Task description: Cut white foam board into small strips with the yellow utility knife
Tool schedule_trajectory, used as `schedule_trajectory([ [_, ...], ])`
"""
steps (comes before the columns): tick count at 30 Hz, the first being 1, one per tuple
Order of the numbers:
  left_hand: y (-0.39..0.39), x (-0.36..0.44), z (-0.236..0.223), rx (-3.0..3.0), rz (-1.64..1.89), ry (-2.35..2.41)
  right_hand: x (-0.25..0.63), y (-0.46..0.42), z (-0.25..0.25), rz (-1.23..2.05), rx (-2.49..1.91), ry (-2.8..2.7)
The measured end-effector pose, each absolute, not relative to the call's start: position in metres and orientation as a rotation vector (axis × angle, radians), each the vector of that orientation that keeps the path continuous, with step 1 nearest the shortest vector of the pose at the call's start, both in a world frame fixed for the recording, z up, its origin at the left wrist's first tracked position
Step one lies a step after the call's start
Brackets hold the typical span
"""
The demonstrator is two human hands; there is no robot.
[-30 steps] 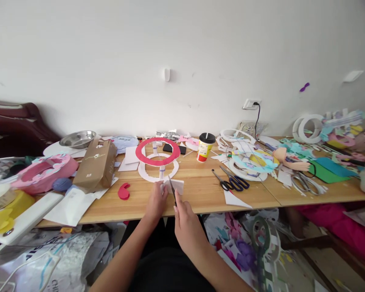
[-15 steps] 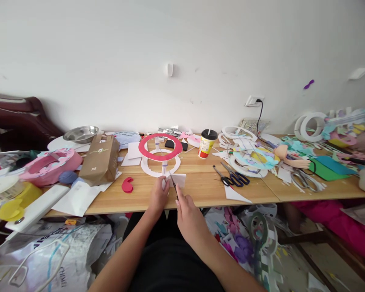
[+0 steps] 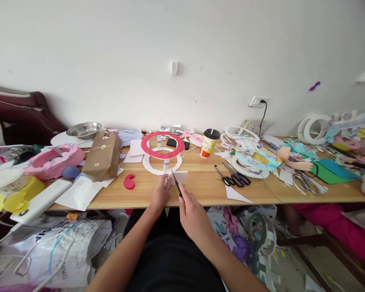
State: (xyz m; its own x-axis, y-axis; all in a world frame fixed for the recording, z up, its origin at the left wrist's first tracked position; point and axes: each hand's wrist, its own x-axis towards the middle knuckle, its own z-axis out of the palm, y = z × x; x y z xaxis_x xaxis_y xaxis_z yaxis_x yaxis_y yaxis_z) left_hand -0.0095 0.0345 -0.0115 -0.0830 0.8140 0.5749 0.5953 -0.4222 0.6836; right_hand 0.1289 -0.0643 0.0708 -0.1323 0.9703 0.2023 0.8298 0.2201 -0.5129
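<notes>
My left hand (image 3: pixel 159 196) presses down on the left side of a small white card piece (image 3: pixel 180 177) lying near the front edge of the wooden table (image 3: pixel 200 191). My right hand (image 3: pixel 192 214) is closed around a thin dark blade (image 3: pixel 177 184) whose tip rests on that card. Just behind the card stands a red ring (image 3: pixel 162 144) raised on white posts above a white ring (image 3: pixel 162 164).
Blue-handled scissors (image 3: pixel 235 177) and a yellow cup (image 3: pixel 209 143) lie to the right, with piles of paper rings and cutouts beyond. A brown paper bag (image 3: pixel 102 156), a pink round box (image 3: pixel 53 160), a steel bowl (image 3: pixel 84 129) and a red cutout (image 3: pixel 129 182) sit left.
Both hands and the blade have stayed on the white card; the blade has edged slightly along it. The view has shifted a little, so everything sits a bit higher and to the right.
</notes>
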Motion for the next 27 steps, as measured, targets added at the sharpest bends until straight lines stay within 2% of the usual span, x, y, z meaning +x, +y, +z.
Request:
schedule_trajectory([
  [13, 0.032, -0.011, -0.006, 1.951, 1.519, 1.538, 0.139, -0.057, 0.073, 0.405, -1.607, -2.008],
  [27, 0.030, -0.016, 0.003, 1.788, 1.350, 1.531, 0.138, -0.057, 0.098, 0.467, -1.765, -2.078],
])
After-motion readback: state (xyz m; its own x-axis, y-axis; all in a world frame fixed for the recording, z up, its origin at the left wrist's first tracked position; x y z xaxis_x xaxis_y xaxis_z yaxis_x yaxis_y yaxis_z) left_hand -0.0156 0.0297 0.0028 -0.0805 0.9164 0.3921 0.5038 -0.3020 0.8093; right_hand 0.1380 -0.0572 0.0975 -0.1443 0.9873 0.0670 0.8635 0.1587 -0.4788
